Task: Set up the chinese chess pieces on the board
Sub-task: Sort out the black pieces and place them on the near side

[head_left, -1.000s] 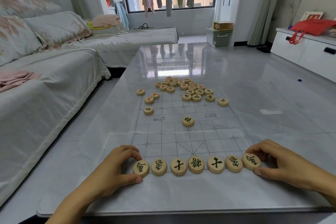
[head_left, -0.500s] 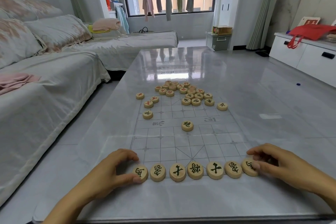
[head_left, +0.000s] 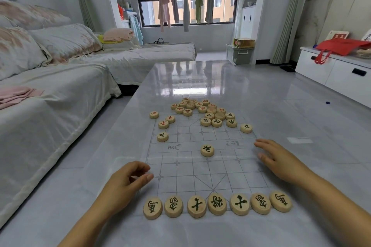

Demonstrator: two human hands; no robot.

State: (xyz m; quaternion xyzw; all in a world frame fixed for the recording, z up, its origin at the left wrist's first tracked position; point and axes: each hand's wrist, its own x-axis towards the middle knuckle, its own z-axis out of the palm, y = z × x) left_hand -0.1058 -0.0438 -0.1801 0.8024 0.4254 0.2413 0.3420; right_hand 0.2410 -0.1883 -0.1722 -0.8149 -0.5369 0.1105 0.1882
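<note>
Head camera looks down on both hands, apart and holding nothing; the left hand is at the near-left edge of the board, fingers loosely curled, thumb stretched toward the grid, forearm coming in from the lower left; whether it rests on the surface I cannot tell; the right hand is at the board's right edge, level with the river band, fingers straight and slightly spread, palm down, forearm running off the lower right corner; neither hand touches a piece.

The board is a clear sheet with a printed grid, lying flat on the glossy grey table; seven black-lettered pieces stand side by side in one row along its near edge; one more black-lettered piece lies alone at the river, near the centre; four loose pieces are scattered at the far left, one just off the grid's corner; a single piece lies at the far right edge; between them a heap of red and black pieces, about nineteen but too crowded for a sure count, covers the far end.
</note>
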